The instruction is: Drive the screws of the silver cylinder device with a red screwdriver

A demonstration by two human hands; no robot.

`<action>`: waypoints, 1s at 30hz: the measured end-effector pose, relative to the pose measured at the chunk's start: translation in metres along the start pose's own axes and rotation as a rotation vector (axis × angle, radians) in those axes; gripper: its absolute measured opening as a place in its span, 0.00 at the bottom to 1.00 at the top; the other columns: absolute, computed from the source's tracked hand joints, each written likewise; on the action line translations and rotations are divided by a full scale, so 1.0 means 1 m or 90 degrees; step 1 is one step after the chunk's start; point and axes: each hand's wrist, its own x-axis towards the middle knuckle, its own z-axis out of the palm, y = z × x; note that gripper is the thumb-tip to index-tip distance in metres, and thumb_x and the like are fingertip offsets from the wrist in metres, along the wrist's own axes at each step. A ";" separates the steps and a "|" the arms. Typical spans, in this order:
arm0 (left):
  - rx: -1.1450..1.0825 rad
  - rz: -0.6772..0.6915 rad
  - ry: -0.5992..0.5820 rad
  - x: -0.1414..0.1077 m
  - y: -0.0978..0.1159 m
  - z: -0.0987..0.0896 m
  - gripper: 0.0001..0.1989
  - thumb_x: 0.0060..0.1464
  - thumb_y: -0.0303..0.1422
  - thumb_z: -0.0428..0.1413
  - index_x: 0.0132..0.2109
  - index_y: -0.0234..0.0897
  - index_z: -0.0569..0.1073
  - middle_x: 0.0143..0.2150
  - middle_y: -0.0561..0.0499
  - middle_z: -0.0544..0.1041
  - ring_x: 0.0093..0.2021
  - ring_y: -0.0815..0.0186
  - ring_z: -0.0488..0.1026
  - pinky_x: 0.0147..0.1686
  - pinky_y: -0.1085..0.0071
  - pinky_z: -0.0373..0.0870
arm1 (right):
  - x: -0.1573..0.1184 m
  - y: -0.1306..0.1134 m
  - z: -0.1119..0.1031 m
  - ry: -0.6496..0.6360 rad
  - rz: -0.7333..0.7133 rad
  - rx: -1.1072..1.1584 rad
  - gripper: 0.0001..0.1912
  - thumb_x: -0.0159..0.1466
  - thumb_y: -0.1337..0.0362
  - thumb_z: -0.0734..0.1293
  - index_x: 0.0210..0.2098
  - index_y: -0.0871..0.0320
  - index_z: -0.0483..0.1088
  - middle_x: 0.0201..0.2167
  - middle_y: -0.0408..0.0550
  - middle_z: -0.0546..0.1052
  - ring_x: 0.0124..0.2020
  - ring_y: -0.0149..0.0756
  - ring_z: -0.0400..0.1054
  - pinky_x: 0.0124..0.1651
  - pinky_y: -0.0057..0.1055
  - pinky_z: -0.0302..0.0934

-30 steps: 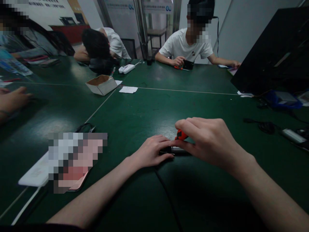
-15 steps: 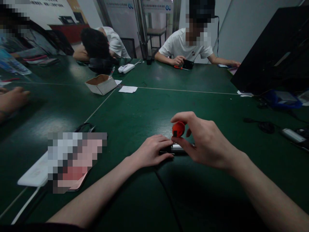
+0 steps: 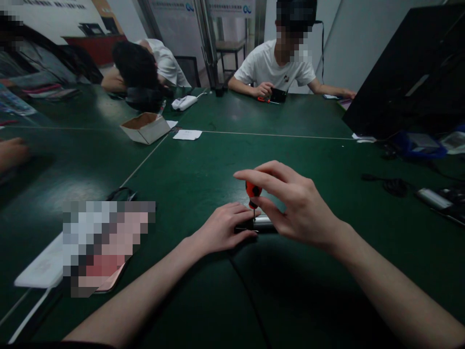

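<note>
A black and silver cylindrical device (image 3: 264,223) lies on the green table, with a dark cable running from it toward me. My left hand (image 3: 229,225) is wrapped round its black end. Above the device, my right hand (image 3: 290,201) holds a short screwdriver (image 3: 253,190) with a red and black handle between thumb and fingers, the index finger stretched over its top. The screwdriver stands upright, and its thin shaft reaches down to the device near my left fingertips. The exact contact of the tip is too small to tell.
At the left lie a white power bank (image 3: 39,261) and a pink phone (image 3: 109,261). An open cardboard box (image 3: 147,130) and a paper (image 3: 188,134) are farther off. Two people sit across the table (image 3: 290,118). A black monitor (image 3: 407,77) and cables stand right.
The screwdriver has gone from tilted, its round end facing me, to upright. My right index finger has stretched out over the handle. The whole view has shifted slightly.
</note>
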 end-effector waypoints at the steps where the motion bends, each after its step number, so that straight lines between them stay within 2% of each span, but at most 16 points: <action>1: 0.000 0.003 0.003 0.000 0.000 0.000 0.13 0.60 0.38 0.55 0.47 0.36 0.74 0.46 0.44 0.76 0.47 0.55 0.73 0.46 0.61 0.71 | 0.000 0.000 0.000 -0.002 -0.002 -0.001 0.21 0.66 0.72 0.61 0.59 0.58 0.61 0.48 0.50 0.69 0.47 0.36 0.64 0.45 0.33 0.65; 4: 0.010 0.007 0.003 0.000 -0.001 0.000 0.13 0.60 0.39 0.55 0.47 0.35 0.74 0.45 0.44 0.76 0.46 0.55 0.73 0.44 0.62 0.71 | 0.001 0.002 0.002 0.028 -0.012 -0.022 0.16 0.66 0.67 0.64 0.53 0.62 0.64 0.44 0.50 0.72 0.44 0.36 0.65 0.43 0.33 0.64; 6: 0.017 0.006 -0.005 0.000 -0.001 0.000 0.14 0.60 0.40 0.55 0.47 0.36 0.74 0.45 0.44 0.76 0.46 0.56 0.73 0.44 0.62 0.71 | 0.001 0.003 0.004 0.063 -0.013 -0.031 0.11 0.67 0.63 0.65 0.46 0.62 0.65 0.38 0.48 0.72 0.39 0.34 0.66 0.38 0.31 0.63; 8: 0.020 0.005 -0.007 0.000 0.000 0.000 0.14 0.60 0.40 0.55 0.48 0.36 0.74 0.45 0.44 0.76 0.46 0.56 0.73 0.44 0.62 0.71 | 0.000 0.002 0.007 0.085 -0.003 -0.026 0.08 0.67 0.64 0.64 0.43 0.60 0.64 0.36 0.46 0.72 0.35 0.31 0.65 0.36 0.29 0.61; 12: 0.023 0.017 0.011 0.000 -0.001 0.001 0.14 0.61 0.40 0.54 0.47 0.35 0.74 0.42 0.44 0.76 0.44 0.56 0.74 0.44 0.62 0.71 | -0.003 -0.002 0.009 0.064 0.032 0.007 0.13 0.67 0.66 0.64 0.49 0.62 0.59 0.39 0.48 0.72 0.35 0.31 0.66 0.36 0.29 0.62; 16: 0.020 0.031 0.016 0.001 -0.002 0.001 0.13 0.61 0.39 0.54 0.47 0.35 0.74 0.40 0.45 0.76 0.44 0.56 0.74 0.44 0.61 0.70 | -0.003 -0.004 0.007 0.038 0.020 0.019 0.11 0.67 0.66 0.64 0.48 0.62 0.61 0.39 0.48 0.71 0.35 0.30 0.65 0.37 0.29 0.63; 21: 0.029 0.009 0.010 0.000 -0.003 0.001 0.14 0.60 0.40 0.55 0.45 0.35 0.75 0.40 0.45 0.77 0.43 0.56 0.74 0.42 0.62 0.71 | -0.002 -0.004 0.003 0.026 0.020 0.072 0.12 0.67 0.69 0.64 0.50 0.56 0.66 0.50 0.48 0.67 0.43 0.32 0.65 0.41 0.30 0.65; 23: 0.027 0.007 0.009 0.000 -0.003 0.002 0.13 0.61 0.40 0.54 0.46 0.36 0.75 0.40 0.45 0.76 0.43 0.56 0.74 0.43 0.61 0.71 | -0.002 -0.005 0.002 0.018 0.025 0.082 0.16 0.68 0.71 0.62 0.54 0.53 0.66 0.51 0.48 0.66 0.44 0.32 0.66 0.43 0.31 0.65; 26: 0.023 0.010 0.013 0.000 -0.003 0.002 0.13 0.61 0.39 0.54 0.47 0.35 0.74 0.40 0.45 0.76 0.44 0.56 0.73 0.44 0.61 0.71 | -0.002 -0.007 0.000 -0.003 0.011 0.105 0.21 0.67 0.74 0.60 0.58 0.54 0.63 0.50 0.48 0.69 0.47 0.34 0.65 0.46 0.32 0.65; 28: 0.020 0.013 0.016 0.000 -0.003 0.003 0.14 0.61 0.39 0.53 0.47 0.36 0.74 0.41 0.45 0.76 0.44 0.56 0.73 0.44 0.61 0.70 | -0.001 -0.008 0.000 0.001 -0.002 0.109 0.18 0.67 0.73 0.61 0.55 0.57 0.64 0.48 0.48 0.71 0.47 0.34 0.65 0.45 0.32 0.64; 30: 0.015 0.011 0.016 0.000 -0.003 0.003 0.14 0.61 0.41 0.53 0.46 0.36 0.74 0.41 0.45 0.76 0.44 0.56 0.73 0.44 0.61 0.71 | 0.000 -0.008 0.001 0.016 -0.006 0.096 0.10 0.67 0.68 0.63 0.49 0.59 0.65 0.43 0.47 0.73 0.42 0.33 0.66 0.42 0.31 0.63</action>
